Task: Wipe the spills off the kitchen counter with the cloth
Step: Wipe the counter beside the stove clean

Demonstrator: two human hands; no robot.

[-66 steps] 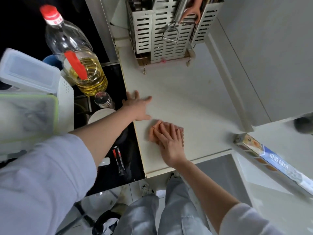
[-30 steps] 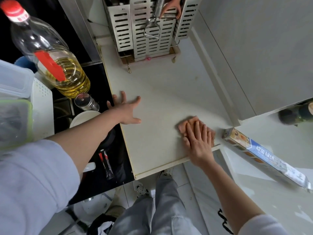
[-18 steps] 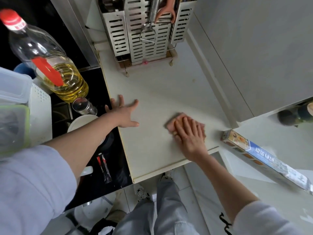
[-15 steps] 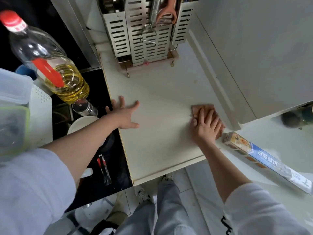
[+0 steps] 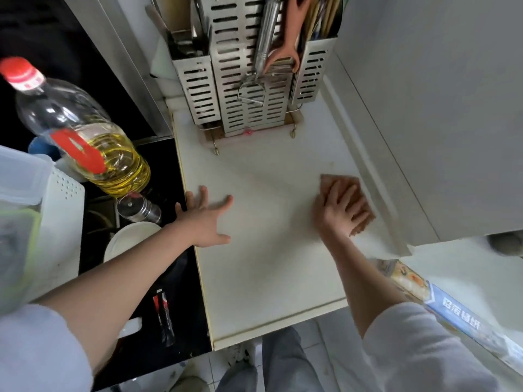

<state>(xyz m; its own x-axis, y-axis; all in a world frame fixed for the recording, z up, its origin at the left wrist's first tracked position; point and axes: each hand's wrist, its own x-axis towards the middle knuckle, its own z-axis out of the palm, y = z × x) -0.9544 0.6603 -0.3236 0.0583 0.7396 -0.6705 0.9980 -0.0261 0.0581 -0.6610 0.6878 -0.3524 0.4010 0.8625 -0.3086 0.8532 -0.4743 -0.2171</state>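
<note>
A brownish-pink cloth lies flat on the white tabletop, at about 3 o'clock from its middle, near the raised ledge along the wall. The right hand presses down on the cloth with its palm and spread fingers; the grip is flat and open on it, not closed around it. The cloth's far corner and right edge show past the fingertips.

The left hand rests at about 9 o'clock, palm down with fingers splayed, on the tabletop's left edge where it meets a black stovetop. It holds nothing. Both forearms are bare, with pale sleeves pushed up.

At 12 o'clock, against the back wall, stands a slotted metal utensil rack holding a metal utensil and an orange-handled tool. At 10 o'clock, a clear cooking oil bottle with a red cap and red handle sits beside the stovetop, with a small glass shaker and a white bowl nearer the person. At 4 o'clock, a long blue and printed foil box lies on a lower white surface. Grey trouser legs show below the tabletop's front edge.
</note>
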